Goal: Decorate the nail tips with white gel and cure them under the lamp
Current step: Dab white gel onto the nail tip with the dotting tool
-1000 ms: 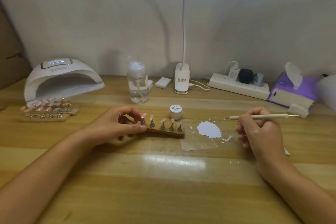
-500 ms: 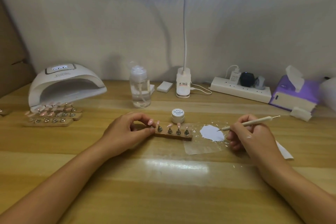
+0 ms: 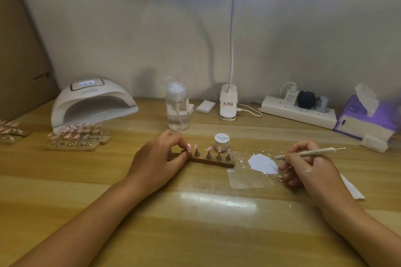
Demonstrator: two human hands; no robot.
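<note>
left hand pinches the left end of the holder, fingers curled; holder lies on the table with four nail tips showing upright on it. right hand grips the tool pen-style, its point at the edge of the white gel on a clear sheet. i note the jar just behind the holder, and the lamp far left, well apart
</note>
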